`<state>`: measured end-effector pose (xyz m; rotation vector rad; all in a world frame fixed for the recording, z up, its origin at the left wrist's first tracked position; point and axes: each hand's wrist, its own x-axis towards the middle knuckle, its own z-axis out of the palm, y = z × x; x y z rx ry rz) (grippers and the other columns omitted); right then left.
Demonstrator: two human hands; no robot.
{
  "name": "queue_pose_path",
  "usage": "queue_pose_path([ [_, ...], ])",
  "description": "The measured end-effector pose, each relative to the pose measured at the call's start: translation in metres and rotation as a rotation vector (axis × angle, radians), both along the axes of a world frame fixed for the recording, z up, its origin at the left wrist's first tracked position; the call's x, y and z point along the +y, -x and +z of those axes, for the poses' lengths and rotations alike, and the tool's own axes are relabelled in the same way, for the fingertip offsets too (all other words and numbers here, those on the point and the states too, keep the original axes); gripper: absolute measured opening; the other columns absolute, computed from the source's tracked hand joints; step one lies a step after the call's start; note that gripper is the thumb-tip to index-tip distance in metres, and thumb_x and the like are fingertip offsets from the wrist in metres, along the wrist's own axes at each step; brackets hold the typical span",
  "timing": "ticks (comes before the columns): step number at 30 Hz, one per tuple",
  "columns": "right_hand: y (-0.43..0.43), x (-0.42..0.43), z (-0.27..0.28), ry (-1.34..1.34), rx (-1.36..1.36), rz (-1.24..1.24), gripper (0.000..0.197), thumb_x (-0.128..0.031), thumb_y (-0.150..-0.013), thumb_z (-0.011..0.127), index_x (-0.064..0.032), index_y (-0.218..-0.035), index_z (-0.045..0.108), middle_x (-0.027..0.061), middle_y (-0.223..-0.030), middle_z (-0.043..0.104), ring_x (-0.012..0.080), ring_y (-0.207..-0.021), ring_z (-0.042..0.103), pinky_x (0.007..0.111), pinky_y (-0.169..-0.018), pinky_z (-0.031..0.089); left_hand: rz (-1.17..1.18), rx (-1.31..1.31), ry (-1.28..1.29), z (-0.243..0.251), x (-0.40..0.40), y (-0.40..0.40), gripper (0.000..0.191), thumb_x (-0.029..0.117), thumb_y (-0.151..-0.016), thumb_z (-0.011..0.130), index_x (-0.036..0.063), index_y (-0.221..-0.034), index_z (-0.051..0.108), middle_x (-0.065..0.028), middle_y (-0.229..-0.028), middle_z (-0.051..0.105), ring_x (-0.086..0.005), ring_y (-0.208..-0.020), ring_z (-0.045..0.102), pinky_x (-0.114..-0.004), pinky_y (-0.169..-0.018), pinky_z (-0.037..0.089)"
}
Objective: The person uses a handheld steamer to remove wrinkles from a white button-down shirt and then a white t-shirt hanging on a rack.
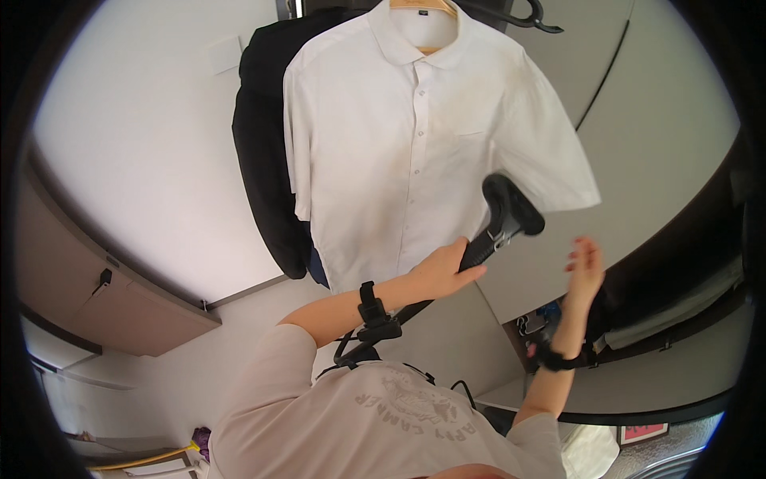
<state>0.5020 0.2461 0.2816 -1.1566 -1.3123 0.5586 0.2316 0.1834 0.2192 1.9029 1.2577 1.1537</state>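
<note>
A white short-sleeved button shirt (pixel 371 138) hangs on a light wooden hanger (pixel 426 5) in front of me. My left hand (pixel 443 269) grips the black handle of what looks like a garment steamer head (pixel 511 206), whose wide end is at the shirt's lower side, below the sleeve on the right. My right hand (pixel 585 269) is raised in the air under that sleeve's hem, a little apart from it, with nothing seen in it; its fingers are blurred. Each wrist wears a black strap with a device.
A black garment (pixel 263 161) hangs behind the shirt on the left. A black hook (pixel 532 18) juts out at the top right. At the right stands an open shelf (pixel 658 335) holding dark items. A pinkish cabinet (pixel 119 299) is at the left, and a yellow-handled tool (pixel 149 458) at the lower left.
</note>
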Motion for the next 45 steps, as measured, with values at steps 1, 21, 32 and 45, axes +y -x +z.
queue_pose_path([
  [1,0.017,-0.011,-0.024,0.067,-0.011,0.121,0.018,-0.021,-0.094,0.054,-0.0065,-0.103,0.058,0.0028,-0.093,0.062,0.0056,-0.071,0.052,0.019,-0.057,0.041,0.008,-0.002,0.0,0.007,0.001,0.0,0.047,0.039,-0.087,0.06,-0.0037,-0.096,0.043,-0.0202,-0.066,0.053,-0.031,-0.06,0.056,-0.039,-0.055,0.042],
  [21,0.1,-0.07,-0.041,0.207,0.444,0.475,0.024,0.002,-0.071,0.061,0.0008,-0.092,0.049,0.0083,-0.072,0.053,0.0198,-0.059,0.054,0.031,-0.059,0.044,0.441,-0.554,-0.295,0.252,0.131,0.118,0.051,0.027,-0.087,0.062,-0.0016,-0.125,0.045,-0.0159,-0.117,0.054,-0.0231,-0.108,0.052,-0.033,-0.091,0.043],
  [32,0.087,-0.094,-0.029,0.188,0.491,0.273,0.026,0.003,-0.072,0.06,0.0008,-0.095,0.05,0.0074,-0.076,0.052,0.0188,-0.059,0.053,0.03,-0.058,0.044,-0.05,-1.092,-0.396,0.312,0.142,0.162,0.023,0.013,-0.09,0.054,-0.0017,-0.107,0.052,-0.0147,-0.106,0.056,-0.0265,-0.103,0.054,-0.036,-0.092,0.046],
  [45,0.057,-0.124,0.001,-0.082,0.586,-0.014,0.018,0.002,-0.078,0.063,-0.0018,-0.093,0.053,0.0057,-0.072,0.053,0.0155,-0.056,0.052,0.027,-0.055,0.043,-0.404,-0.902,0.52,0.2,0.028,0.022,0.03,0.019,-0.083,0.067,0.004,-0.104,0.052,-0.0091,-0.098,0.059,-0.0198,-0.085,0.061,-0.035,-0.075,0.052],
])
